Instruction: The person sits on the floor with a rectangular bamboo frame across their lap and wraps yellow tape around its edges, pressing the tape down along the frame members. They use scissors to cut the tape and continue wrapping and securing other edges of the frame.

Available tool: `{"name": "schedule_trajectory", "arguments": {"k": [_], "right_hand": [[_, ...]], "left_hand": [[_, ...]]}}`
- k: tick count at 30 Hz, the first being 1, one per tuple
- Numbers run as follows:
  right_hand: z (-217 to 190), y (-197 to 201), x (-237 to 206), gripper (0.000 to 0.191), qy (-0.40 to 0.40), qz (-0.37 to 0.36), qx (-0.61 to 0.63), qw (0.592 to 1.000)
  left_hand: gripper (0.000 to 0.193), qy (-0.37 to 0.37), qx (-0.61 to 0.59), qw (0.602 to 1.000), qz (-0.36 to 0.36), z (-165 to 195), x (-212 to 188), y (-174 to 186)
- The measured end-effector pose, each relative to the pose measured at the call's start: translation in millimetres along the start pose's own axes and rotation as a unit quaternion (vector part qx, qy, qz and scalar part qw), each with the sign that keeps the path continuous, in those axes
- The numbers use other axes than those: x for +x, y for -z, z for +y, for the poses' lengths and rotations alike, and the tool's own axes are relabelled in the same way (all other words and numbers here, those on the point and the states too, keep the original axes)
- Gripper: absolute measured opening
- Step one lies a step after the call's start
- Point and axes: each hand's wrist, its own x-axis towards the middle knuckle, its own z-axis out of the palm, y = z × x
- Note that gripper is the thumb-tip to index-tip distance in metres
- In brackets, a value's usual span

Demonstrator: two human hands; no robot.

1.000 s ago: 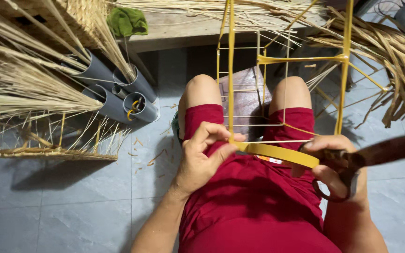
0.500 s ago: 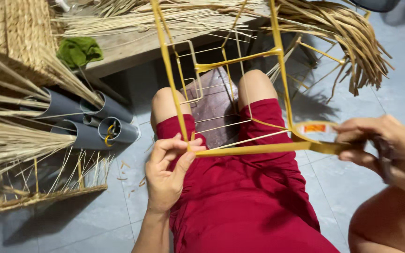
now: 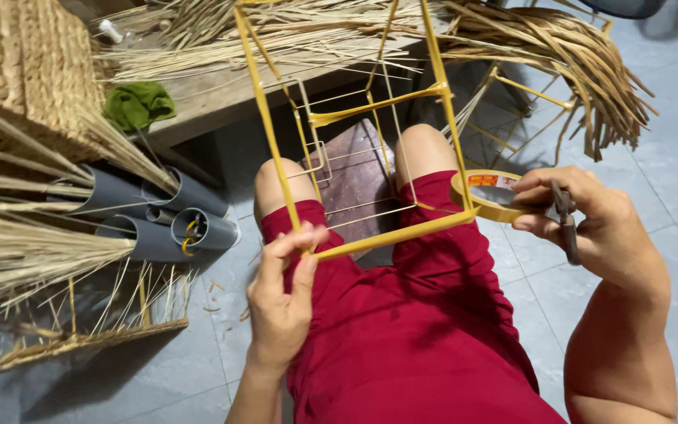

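Left hand (image 3: 282, 302) pinches the near left corner of the yellow wire frame (image 3: 390, 235), fingers closed on the taped bar, over the lap. Right hand (image 3: 590, 224) grips a roll of yellow tape (image 3: 486, 196) plus dark scissors (image 3: 566, 224), just right of the frame's near right corner; the tape touches the bar. Frame stands tilted between the knees. Left of left hand: grey pipes (image 3: 162, 216) lying on the floor, holding dried straw bundles (image 3: 33, 259); one open end shows yellow loops inside. Beyond the hands: green cloth (image 3: 139, 104) on the wooden worktop (image 3: 221, 94), woven basket (image 3: 25, 67) far left.

The right hand (image 3: 590, 224) hides most of the scissors (image 3: 566, 224).
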Motion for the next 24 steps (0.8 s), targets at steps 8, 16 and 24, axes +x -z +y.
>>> {"name": "schedule_trajectory", "arguments": {"k": [8,16,24], "right_hand": [[26.3,-27.7,4.1,0.040,-0.035,0.002,0.129,0.991],[37.8,-34.5,1.2,0.044,-0.035,0.044,0.186,0.981],[51.8,-39.1,1.6,0.042,-0.017,0.046,0.206,0.977]], "left_hand": [[0.038,-0.288,0.217,0.933,-0.009,25.3,-1.3,5.1],[0.046,-0.320,0.370,0.870,-0.059,26.7,20.0,-12.0],[0.029,-0.272,0.366,0.886,-0.079,21.0,35.2,-23.7]]}}
